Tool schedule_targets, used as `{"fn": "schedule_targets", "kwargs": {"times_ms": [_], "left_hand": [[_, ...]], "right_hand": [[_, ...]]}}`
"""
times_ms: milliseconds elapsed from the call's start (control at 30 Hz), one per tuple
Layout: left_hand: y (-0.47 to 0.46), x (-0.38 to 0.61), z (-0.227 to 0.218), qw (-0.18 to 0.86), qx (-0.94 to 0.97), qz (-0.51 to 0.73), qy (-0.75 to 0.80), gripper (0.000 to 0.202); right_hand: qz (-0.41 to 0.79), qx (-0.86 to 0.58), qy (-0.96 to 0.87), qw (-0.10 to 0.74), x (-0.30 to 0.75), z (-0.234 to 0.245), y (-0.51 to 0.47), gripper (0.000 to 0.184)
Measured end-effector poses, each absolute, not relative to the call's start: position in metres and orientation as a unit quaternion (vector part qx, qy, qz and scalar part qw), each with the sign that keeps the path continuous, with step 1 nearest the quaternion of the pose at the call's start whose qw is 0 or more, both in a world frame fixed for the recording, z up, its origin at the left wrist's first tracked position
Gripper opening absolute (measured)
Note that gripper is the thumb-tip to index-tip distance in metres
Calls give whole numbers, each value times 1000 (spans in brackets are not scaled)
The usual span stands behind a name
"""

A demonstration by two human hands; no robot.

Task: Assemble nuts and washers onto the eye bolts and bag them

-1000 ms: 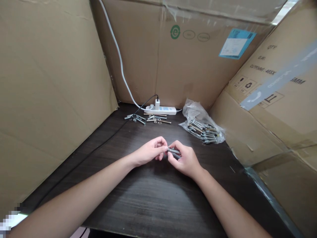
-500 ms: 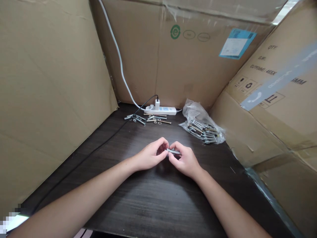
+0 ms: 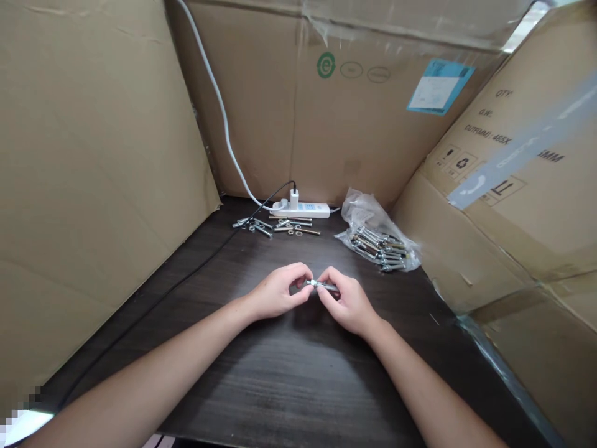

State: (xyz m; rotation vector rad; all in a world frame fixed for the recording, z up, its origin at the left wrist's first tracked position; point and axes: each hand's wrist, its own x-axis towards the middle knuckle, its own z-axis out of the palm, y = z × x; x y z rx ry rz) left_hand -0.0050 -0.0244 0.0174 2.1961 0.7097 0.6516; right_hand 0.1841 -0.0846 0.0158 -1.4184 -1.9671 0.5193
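Observation:
Over the middle of the dark table, my right hand [image 3: 346, 303] pinches a silver expansion bolt [image 3: 326, 287] by its sleeve between thumb and fingers. The bolt lies nearly level, its threaded end pointing left. A small nut [image 3: 314, 283] sits on that end. My left hand [image 3: 282, 291] is curled with thumb and forefinger closed at the nut and thread tip; the fingertips partly cover the end. Part of the sleeve is hidden in my right hand.
Loose bolts, nuts and washers [image 3: 291, 231] lie at the back, before a white power strip [image 3: 308, 210]. A clear plastic bag [image 3: 361, 208] of expansion bolts stands to their right. A black cable [image 3: 186, 280] crosses the left side. Cardboard boxes [image 3: 261, 124] wall in the table.
My left fingertips have shifted slightly off the nut, so more of it shows now. The bolt stays in my right hand. The whole view has shifted a little.

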Motion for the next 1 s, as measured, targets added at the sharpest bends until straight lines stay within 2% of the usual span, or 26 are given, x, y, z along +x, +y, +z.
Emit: {"fn": "schedule_targets", "kwargs": {"times_ms": [300, 500, 667, 867, 1000], "left_hand": [[-17, -9, 9, 397, 819, 258, 324, 16], [-12, -10, 5, 405, 809, 248, 346, 14], [-13, -11, 7, 393, 816, 241, 348, 11], [-13, -12, 10, 374, 826, 232, 351, 11], [-14, -12, 11, 368, 829, 231, 353, 12]], "right_hand": [[55, -511, -783, 350, 195, 17, -73, 11], [-84, -605, -695, 380, 259, 16, -45, 17], [-124, -698, -629, 319, 318, 18, -9, 22], [-82, -752, -618, 216, 339, 12, 30, 25], [-56, -761, -621, 180, 341, 10, 43, 25]]}}
